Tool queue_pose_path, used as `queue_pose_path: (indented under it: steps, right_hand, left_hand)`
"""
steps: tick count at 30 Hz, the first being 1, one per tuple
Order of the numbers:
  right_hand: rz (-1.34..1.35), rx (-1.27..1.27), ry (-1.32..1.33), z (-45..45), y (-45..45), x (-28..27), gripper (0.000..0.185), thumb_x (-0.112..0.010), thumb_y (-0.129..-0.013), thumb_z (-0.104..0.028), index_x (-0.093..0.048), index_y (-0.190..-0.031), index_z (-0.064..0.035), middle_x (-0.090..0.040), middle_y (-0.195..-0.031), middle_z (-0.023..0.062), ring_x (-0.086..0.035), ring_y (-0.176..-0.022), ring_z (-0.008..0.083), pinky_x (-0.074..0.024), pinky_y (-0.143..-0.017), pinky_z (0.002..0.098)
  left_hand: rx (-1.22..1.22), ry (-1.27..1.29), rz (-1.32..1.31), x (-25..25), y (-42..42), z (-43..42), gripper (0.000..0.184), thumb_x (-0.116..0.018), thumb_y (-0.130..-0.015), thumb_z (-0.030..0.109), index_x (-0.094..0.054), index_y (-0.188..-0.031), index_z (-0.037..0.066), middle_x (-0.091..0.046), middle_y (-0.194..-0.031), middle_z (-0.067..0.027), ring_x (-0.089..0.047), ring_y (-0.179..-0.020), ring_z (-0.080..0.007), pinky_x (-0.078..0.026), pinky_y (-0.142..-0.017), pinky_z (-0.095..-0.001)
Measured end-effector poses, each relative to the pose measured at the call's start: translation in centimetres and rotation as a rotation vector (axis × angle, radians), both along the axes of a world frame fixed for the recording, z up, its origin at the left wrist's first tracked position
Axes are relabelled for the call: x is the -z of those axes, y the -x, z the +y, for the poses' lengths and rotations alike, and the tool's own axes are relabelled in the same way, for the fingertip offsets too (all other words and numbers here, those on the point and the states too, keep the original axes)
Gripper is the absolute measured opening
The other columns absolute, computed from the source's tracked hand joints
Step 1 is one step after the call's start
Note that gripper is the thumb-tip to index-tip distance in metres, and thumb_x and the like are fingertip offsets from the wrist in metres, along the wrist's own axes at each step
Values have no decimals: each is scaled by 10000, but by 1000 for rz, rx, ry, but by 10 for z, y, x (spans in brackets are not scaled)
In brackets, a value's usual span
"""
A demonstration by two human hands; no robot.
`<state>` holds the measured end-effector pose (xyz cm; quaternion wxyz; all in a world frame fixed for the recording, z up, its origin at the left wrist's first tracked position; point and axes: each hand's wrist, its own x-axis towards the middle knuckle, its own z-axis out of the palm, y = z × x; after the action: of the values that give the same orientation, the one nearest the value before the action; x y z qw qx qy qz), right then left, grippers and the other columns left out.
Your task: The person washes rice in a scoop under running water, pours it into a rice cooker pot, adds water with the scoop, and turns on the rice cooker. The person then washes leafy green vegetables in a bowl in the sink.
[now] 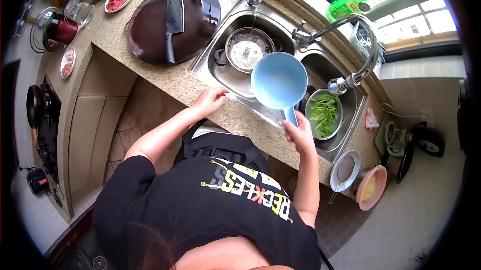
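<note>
My right hand (pixel 299 130) is closed around the handle of a light blue water dipper (pixel 273 77), which is over the divider of the double sink (pixel 200 69). No contents can be made out inside it. My left hand (pixel 210 102) holds nothing; its fingers are loosely bent and apart, near the counter's front edge. In the left basin stands a metal pot (pixel 249 49) with dark handles, with what looks like water in it. A bowl of green leaves (pixel 324 114) sits in the right basin, just right of my right hand, below the faucet head (pixel 338 86).
A cleaver (pixel 174 27) lies on a dark round chopping board (pixel 143 34) left of the sink. Plates of cut food, including red pieces (pixel 119 0), line the counter. A strainer (pixel 345 168) and pink bowl (pixel 373 190) are at right. The tall faucet (pixel 373 44) arches over the right basin.
</note>
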<state>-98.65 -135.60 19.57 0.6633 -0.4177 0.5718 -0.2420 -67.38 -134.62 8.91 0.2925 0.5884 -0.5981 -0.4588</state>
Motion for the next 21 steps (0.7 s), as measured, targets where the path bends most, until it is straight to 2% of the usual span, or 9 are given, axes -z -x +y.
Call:
queue_pose_path:
  steps: [4, 5, 8, 9, 11, 13, 15, 17, 21]
  right_hand:
    - [384, -113, 244, -68, -40, 41, 312, -623, -797, -108, -549, -1083, -7, -538, -582, 37, -506, -417, 109, -397, -376, 262]
    - [488, -143, 281, -81, -47, 51, 309, -625, -795, -114, -555, -1081, -19, -556, -587, 57, -527, -423, 125, -412, -384, 279]
    - [673, -154, 403, -112, -64, 82, 316, -642, -768, -150, -559, -1045, -22, -609, -633, 124, -602, -487, 201, -477, -472, 338]
    - [709, -145, 400, -120, -68, 92, 310, -631, -758, -142, -556, -1031, -12, -625, -693, 166, -635, -601, 290, -497, -581, 384]
    - [735, -191, 621, -130, -73, 109, 301, -611, -756, -124, -557, -1030, -12, -626, -768, 207, -627, -743, 372, -486, -677, 427]
    - [778, -212, 625, -132, -80, 112, 289, -597, -756, -112, -558, -1025, -15, -617, -828, 235, -595, -838, 418, -469, -727, 455]
    - [813, -237, 639, -132, -84, 119, 279, -597, -763, -109, -551, -1023, -17, -614, -838, 247, -597, -834, 419, -466, -738, 463]
    - [838, -264, 673, -132, -87, 132, 289, -593, -770, -106, -536, -1039, -16, -614, -841, 251, -596, -839, 422, -462, -743, 477]
    - [945, -292, 568, -129, -106, 138, 288, -575, -783, -114, -519, -1051, -26, -617, -878, 250, -587, -870, 432, -462, -774, 497]
  left_hand:
    - [-108, 16, 83, 4, -23, 15, 253, -529, -830, 51, -612, -1062, -11, -635, -978, -130, -624, -889, -193, -493, -796, -303]
    - [-136, 78, 114, 5, -26, 20, 236, -540, -819, 75, -613, -1028, -8, -627, -885, -123, -609, -763, -185, -485, -711, -285]
    - [-163, 61, 103, 5, -43, 33, 237, -535, -825, 62, -612, -1039, -6, -622, -865, -112, -601, -753, -167, -482, -688, -275]
    - [-213, 15, 142, 7, -49, 37, 237, -524, -838, 47, -611, -1053, -3, -619, -895, -99, -603, -800, -157, -483, -722, -265]
    - [-269, -34, 185, 9, -60, 40, 239, -514, -850, 32, -609, -1067, 0, -616, -925, -85, -604, -848, -148, -485, -756, -256]
    - [-308, -128, 189, 9, -70, 41, 233, -510, -856, 23, -608, -1067, 1, -618, -932, -77, -601, -855, -134, -482, -748, -245]
    - [-334, -123, 184, 12, -72, 39, 228, -512, -858, 27, -610, -1062, 2, -617, -944, -73, -598, -853, -124, -481, -743, -243]
    - [-361, 27, 138, 12, -70, 38, 221, -535, -837, 71, -619, -1030, 3, -601, -829, -92, -586, -690, -139, -476, -643, -254]
    - [-288, -49, 40, 6, -68, 34, 220, -535, -845, 48, -615, -1044, -2, -604, -936, -74, -595, -801, -125, -476, -706, -237]
